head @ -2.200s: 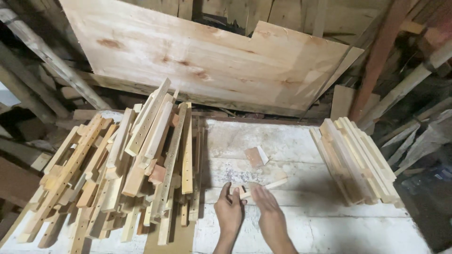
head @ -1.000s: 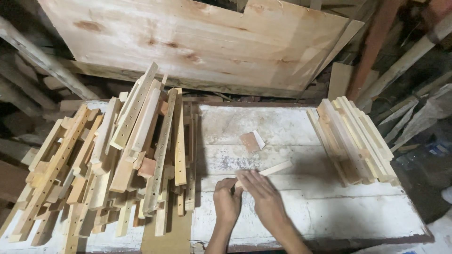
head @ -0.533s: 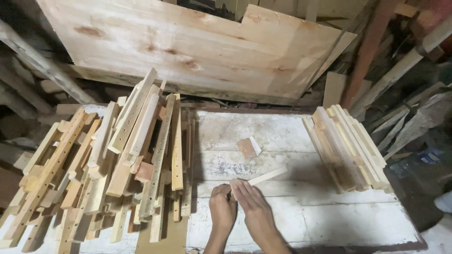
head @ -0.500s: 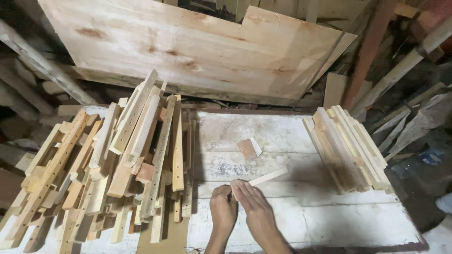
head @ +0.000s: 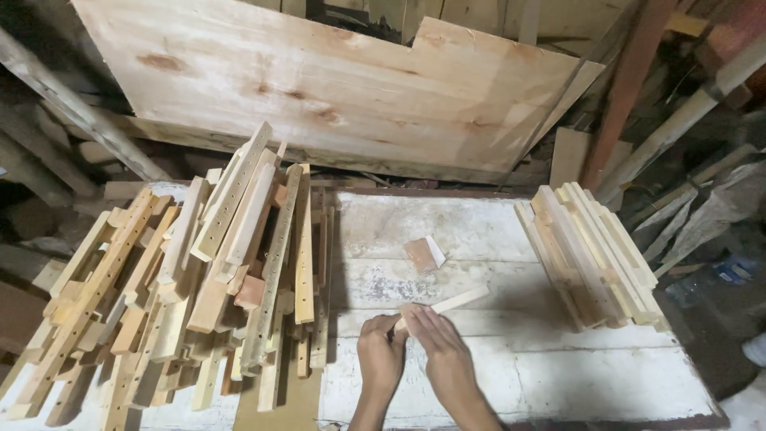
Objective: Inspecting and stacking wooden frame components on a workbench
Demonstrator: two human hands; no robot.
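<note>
Head view looks down on a white, worn workbench point(head: 511, 375) where both hands meet over one short wooden stick point(head: 451, 303). The left hand point(head: 380, 355) is curled around the stick's near end, fingers closed on it, while the right hand point(head: 443, 359) lies just beside it with its fingers point(head: 423, 323) stretched flat along the same piece, pressing or steadying it; the far end of the stick pokes out free toward the back of the bench and tilts slightly up to the right. Just behind the stick, apart from it, lies a small wooden block point(head: 423, 254) with a reddish face. To the left of the stick, a loose heap of drilled wooden slats point(head: 199, 271) covers that side of the bench, the pieces crossing each other and pointing mostly away from the person. To the right of the stick, well apart, a neater stack of plain slats point(head: 590, 255) lies in a fan. Behind everything a large plywood sheet point(head: 343, 88) leans against the wall, with dark timbers point(head: 638, 72) standing at its right.
</note>
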